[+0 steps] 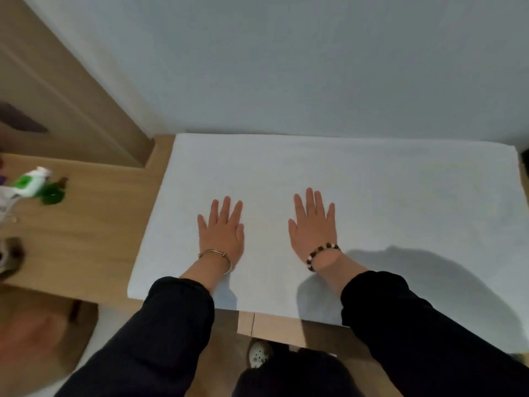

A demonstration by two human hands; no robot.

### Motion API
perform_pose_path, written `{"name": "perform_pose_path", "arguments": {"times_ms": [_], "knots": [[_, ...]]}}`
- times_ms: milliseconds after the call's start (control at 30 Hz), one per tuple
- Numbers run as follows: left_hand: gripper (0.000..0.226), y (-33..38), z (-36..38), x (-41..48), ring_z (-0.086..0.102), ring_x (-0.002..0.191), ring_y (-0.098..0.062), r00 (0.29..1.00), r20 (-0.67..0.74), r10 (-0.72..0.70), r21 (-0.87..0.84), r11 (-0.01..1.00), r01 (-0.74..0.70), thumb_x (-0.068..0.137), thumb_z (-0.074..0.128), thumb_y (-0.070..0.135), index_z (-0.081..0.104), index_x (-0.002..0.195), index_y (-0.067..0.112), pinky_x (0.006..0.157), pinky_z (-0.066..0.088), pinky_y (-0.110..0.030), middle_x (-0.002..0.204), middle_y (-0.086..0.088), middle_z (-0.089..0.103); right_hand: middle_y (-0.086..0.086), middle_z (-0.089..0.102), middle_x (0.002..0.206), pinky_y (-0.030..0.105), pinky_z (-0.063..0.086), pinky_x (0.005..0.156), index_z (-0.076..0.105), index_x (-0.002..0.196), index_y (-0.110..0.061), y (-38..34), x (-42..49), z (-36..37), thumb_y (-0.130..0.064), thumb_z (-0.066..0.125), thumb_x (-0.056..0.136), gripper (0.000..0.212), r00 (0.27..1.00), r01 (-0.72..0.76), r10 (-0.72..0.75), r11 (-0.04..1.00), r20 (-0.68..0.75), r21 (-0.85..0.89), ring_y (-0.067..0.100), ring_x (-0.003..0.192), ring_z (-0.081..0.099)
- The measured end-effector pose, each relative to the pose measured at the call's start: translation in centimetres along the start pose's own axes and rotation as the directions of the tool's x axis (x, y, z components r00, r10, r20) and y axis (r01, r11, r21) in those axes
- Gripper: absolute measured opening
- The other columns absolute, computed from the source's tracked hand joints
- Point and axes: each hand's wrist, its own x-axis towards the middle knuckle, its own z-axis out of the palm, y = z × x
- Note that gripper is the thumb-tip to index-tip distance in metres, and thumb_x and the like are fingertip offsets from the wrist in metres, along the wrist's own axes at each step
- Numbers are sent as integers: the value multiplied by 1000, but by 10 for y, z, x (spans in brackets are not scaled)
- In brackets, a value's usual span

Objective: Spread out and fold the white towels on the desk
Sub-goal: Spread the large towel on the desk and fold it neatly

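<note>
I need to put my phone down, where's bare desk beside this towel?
Bare desk lies between the towel and the green bottles. Crowded: the desk's left edge. Your left hand and right hand lie flat on the towel.

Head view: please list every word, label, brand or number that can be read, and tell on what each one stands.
No text can be read in this view.
The green and white bottle at the left edge of the desk carries a green label, but it is too blurred to read.
On the white towel no print or tag shows.
</note>
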Motion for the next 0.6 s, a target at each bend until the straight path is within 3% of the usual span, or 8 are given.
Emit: {"name": "perform_pose_path", "arguments": {"times_ms": [133, 200, 300, 367, 433, 467, 600], "knots": [[53, -83, 11, -34, -14, 145, -23, 971, 54, -234, 18, 972, 233, 99, 6, 37, -20, 146, 31, 115, 6, -52, 156, 3, -20, 8, -17, 157, 50, -8, 114, -13, 150, -19, -81, -14, 13, -44, 11, 99, 61, 975, 222, -221, 975, 34, -18, 28, 145, -15], [54, -110, 14, -47, -4, 146, -25, 941, 66, -333, -1, 943, 334, 100, 8, 38, -17, 147, 30, 115, 13, -50, 158, 1, -13, 7, -20, 156, 49, -9, 114, -16, 149, -20, -108, -18, 18, -43, 8, 99, 60, 963, 267, -266, 963, 43, -40, 29, 144, -18], [56, -135, 5, -45, 33, 130, -25, 869, 48, -493, -241, 838, 489, 99, 29, 43, 12, 148, 22, 101, 35, -40, 149, -5, 27, 3, -28, 152, 50, -10, 114, -19, 147, -23, -128, -18, 22, -43, 5, 97, 59, 964, 262, -260, 964, 50, -43, 28, 143, -21], [49, -147, -5, -35, 46, 112, -25, 817, 117, -564, -477, 690, 545, 92, 51, 40, 37, 132, 17, 88, 43, -36, 131, -7, 46, 1, -29, 151, 50, -11, 114, -20, 147, -26, -135, -15, 22, -44, 6, 97, 59, 966, 253, -249, 966, 65, -58, 27, 143, -22], [43, -157, -18, -24, 54, 93, -23, 763, 294, -576, -673, 442, 593, 82, 64, 32, 45, 117, 15, 75, 45, -33, 119, -7, 54, 2, -26, 154, 49, -10, 115, -19, 147, -27, -141, -13, 22, -44, 7, 97, 59, 968, 245, -240, 967, 77, -68, 27, 143, -21], [42, -163, -25, -19, 55, 88, -23, 738, 370, -564, -693, 362, 623, 79, 65, 31, 46, 114, 15, 71, 44, -32, 117, -7, 57, 2, -25, 155, 49, -10, 115, -20, 147, -28, -145, -12, 22, -44, 7, 97, 59, 968, 244, -239, 967, 80, -67, 27, 143, -21], [64, -194, -49, -8, 54, 109, -30, 684, 566, -460, -594, 348, 725, 80, 67, 37, 42, 133, 12, 78, 37, -31, 128, -7, 52, 2, -24, 155, 50, -11, 114, -19, 147, -28, -166, -11, 26, -44, 7, 96, 59, 970, 235, -230, 970, 76, -56, 27, 143, -21]]}}
